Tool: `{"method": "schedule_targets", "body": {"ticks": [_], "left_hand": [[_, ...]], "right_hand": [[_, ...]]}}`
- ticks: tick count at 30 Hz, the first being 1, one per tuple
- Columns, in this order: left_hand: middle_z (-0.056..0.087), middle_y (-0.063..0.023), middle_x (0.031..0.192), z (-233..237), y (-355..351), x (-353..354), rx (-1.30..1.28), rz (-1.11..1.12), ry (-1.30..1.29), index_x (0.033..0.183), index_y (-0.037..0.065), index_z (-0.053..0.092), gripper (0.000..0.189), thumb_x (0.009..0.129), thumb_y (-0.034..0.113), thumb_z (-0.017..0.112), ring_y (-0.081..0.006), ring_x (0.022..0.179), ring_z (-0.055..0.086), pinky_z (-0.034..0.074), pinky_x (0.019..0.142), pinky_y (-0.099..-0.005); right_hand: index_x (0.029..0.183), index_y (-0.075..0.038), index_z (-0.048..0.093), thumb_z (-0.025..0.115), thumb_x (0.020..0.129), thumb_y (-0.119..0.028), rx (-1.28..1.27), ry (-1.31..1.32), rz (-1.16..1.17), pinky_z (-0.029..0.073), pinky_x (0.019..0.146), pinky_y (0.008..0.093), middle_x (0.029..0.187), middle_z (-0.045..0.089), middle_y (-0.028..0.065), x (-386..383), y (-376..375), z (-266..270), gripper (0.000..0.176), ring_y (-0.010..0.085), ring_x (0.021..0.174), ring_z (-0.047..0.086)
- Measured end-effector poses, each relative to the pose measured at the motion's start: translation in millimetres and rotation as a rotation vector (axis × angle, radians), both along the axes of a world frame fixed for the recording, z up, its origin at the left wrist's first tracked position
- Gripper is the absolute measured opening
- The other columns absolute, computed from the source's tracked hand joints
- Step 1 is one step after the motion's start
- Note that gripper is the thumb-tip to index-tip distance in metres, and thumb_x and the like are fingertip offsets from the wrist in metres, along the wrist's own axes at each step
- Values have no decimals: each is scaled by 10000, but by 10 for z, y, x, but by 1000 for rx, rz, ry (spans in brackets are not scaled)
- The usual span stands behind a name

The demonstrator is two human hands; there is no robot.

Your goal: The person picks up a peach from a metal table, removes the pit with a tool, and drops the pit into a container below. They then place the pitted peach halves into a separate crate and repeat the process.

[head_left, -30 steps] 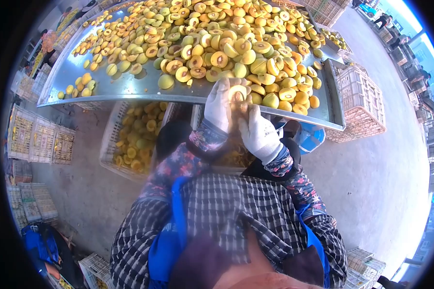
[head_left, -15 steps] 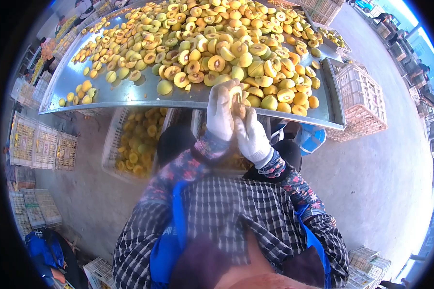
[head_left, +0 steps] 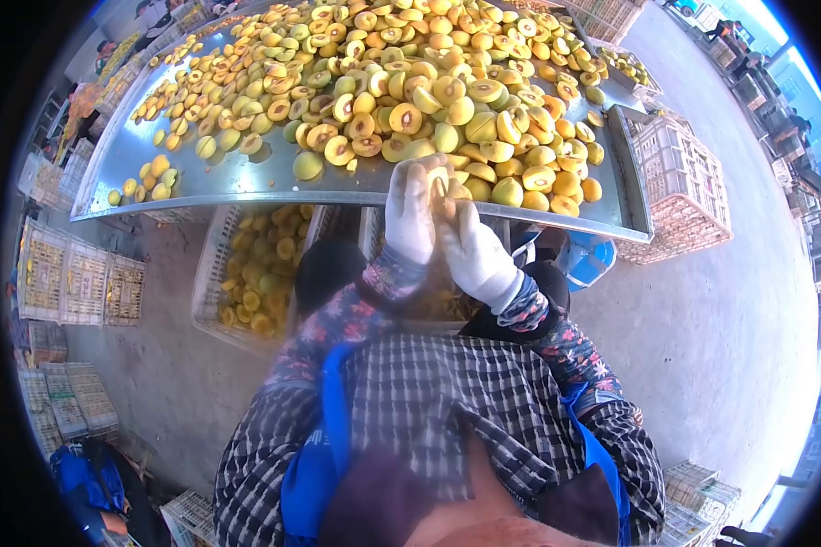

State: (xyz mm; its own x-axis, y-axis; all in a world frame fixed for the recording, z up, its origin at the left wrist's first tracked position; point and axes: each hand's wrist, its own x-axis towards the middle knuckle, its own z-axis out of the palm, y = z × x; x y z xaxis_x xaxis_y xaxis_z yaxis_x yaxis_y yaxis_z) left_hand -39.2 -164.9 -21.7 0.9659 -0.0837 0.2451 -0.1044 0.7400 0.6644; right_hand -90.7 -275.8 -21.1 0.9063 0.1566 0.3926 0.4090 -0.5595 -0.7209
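Note:
Halved yellow-green fruits with brown centres lie heaped on a metal table. At the table's front edge my two white-gloved hands meet. My left hand is wrapped round a fruit half, its fingers curled at the top. My right hand is closed on a small tool, of which a thin looped part shows against the fruit; its handle is mostly hidden by the fingers. Glove and fruit blur together where the hands touch.
Under the table, a white crate holds more fruit halves. Another crate stands beyond the table's right end. Stacked crates are at the left. A blue and white object sits below the table edge. Other people are in the far background.
My right hand has tilted and shifted slightly, its wrist a little further right. My left hand has moved slightly left. Both remain together at the fruit.

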Motion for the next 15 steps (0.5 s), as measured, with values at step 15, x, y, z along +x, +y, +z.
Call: {"method": "schedule_targets", "body": {"ticks": [15], "left_hand": [[513, -131, 1270, -3, 44, 13, 113, 55, -186, 1135, 29, 515, 238, 987, 212, 478, -211, 1098, 537, 470, 910, -320]], "right_hand": [[1084, 29, 500, 582, 910, -137, 70, -152, -115, 490, 564, 382, 734, 600, 170, -26, 139, -17, 254, 321, 622, 612]]}}
